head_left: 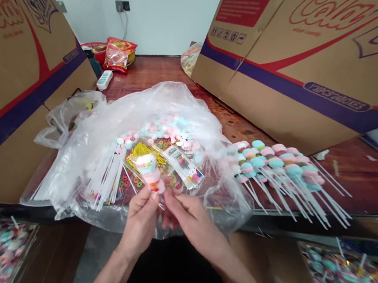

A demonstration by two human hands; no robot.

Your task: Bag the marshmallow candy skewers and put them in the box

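In the head view, a marshmallow lollipop (pixel 148 169) with white, blue and pink layers stands upright above the clear plastic bag (pixel 104 149) on the wooden table (pixel 362 173). The left hand (pixel 140 216) pinches its lower end with closed fingers. The right hand (pixel 186 215) touches it just beside, fingers loosely bent.
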